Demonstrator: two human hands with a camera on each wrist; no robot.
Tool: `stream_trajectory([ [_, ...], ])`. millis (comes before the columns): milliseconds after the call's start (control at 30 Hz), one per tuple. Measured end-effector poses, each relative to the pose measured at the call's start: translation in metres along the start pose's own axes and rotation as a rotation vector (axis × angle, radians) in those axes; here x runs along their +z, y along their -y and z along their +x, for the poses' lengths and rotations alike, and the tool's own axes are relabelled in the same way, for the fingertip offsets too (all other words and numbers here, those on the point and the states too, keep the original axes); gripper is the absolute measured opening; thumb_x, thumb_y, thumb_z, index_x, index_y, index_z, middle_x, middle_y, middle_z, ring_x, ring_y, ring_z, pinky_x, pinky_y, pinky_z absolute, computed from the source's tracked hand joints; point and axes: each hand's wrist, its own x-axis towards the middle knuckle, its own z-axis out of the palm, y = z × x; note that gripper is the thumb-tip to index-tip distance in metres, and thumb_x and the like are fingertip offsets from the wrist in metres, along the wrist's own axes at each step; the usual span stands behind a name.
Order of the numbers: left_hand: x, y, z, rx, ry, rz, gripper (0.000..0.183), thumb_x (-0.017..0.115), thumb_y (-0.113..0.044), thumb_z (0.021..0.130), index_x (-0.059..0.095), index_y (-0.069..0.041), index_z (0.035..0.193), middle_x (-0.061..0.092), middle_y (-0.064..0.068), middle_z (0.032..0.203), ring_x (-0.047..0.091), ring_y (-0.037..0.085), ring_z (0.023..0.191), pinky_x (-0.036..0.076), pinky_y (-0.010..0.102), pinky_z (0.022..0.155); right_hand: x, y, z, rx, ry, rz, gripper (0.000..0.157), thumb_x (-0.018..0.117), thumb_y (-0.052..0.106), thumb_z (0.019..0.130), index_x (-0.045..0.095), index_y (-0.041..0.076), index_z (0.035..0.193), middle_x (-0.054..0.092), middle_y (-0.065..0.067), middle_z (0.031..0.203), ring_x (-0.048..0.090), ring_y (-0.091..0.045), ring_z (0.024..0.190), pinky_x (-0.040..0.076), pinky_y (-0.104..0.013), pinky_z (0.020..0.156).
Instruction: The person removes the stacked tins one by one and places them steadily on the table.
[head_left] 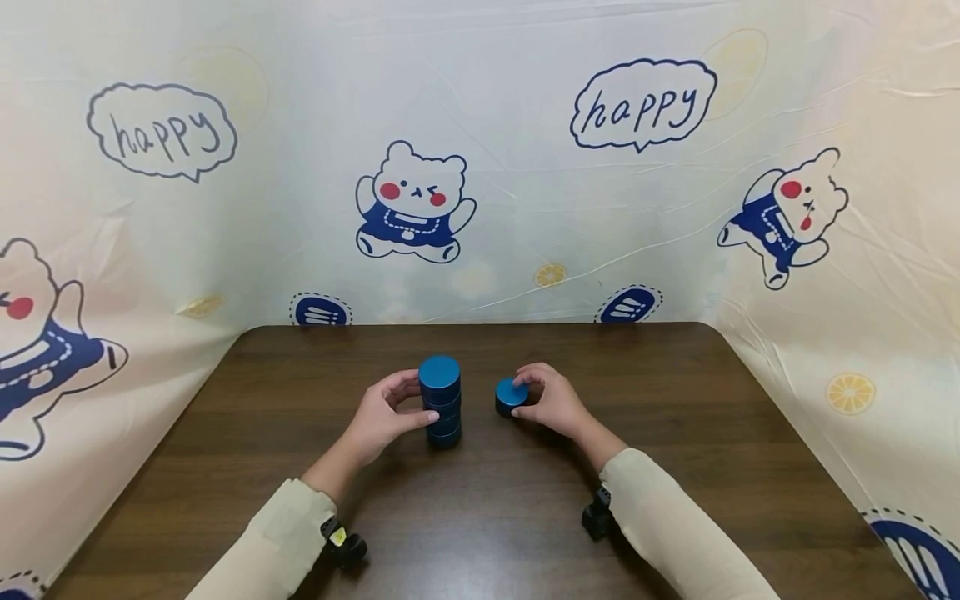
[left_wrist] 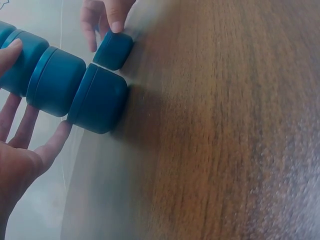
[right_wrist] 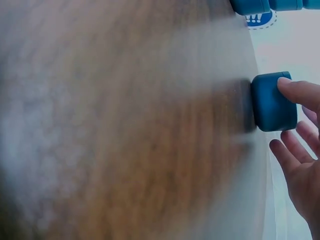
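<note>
The left hand [head_left: 384, 417], part-closed, is holding a tall stack of blue containers [head_left: 446, 403], its thumb lying on the near side and its fingers reaching round the far side, while the stack is standing upright on the tabletop [head_left: 480, 517]. The right hand [head_left: 553, 402], just beside it, is pinching a single blue container [head_left: 511, 395] that is resting on the tabletop, apart from the stack. The column is looking narrow for its height, so an uneven squeeze or sideways nudge from the left hand could be shearing it at a seam or toppling it; whether the pieces are locking together, I cannot tell. The right hand is gripping with fingertips only, so the smooth-looking side could be slipping free, and a careless leftward swing could be knocking the stack's base.
</note>
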Motion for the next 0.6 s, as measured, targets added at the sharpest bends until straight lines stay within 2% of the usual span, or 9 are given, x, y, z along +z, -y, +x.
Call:
stream_trajectory([
  [200, 0.0, 0.001, 0.001, 0.005, 0.0, -0.003, 0.059, 0.081, -0.01, 0.08, 0.055, -0.006, 0.132, 0.059, 0.014, 0.131, 0.052, 0.033, 0.122, 0.051, 0.039, 0.095, -0.005, 0.004, 0.0, -0.023, -0.006, 0.031, 0.038, 0.086, 0.0, 0.071, 0.067, 0.001, 0.104, 0.057, -0.02, 0.125, 0.062, -0.029, 0.109, 0.05, -0.04, 0.096],
  [367, 0.001, 0.0, 0.001, 0.005, 0.002, -0.001, 0.058, 0.081, -0.009, 0.081, 0.054, -0.005, 0.133, 0.058, 0.014, 0.131, 0.052, 0.033, 0.122, 0.048, 0.045, 0.098, -0.009, 0.012, -0.001, -0.046, -0.018, 0.026, 0.037, 0.086, 0.002, 0.072, 0.067, 0.0, 0.104, 0.058, -0.014, 0.124, 0.062, -0.027, 0.11, 0.05, -0.04, 0.096],
  [600, 0.001, 0.0, 0.001, 0.001, 0.002, 0.006, 0.059, 0.081, -0.01, 0.081, 0.054, -0.006, 0.133, 0.059, 0.014, 0.131, 0.052, 0.033, 0.122, 0.05, 0.042, 0.096, -0.013, 0.024, 0.0, -0.07, -0.01, 0.022, 0.037, 0.084, 0.005, 0.075, 0.067, -0.002, 0.107, 0.058, -0.007, 0.124, 0.06, -0.025, 0.113, 0.049, -0.039, 0.097],
])
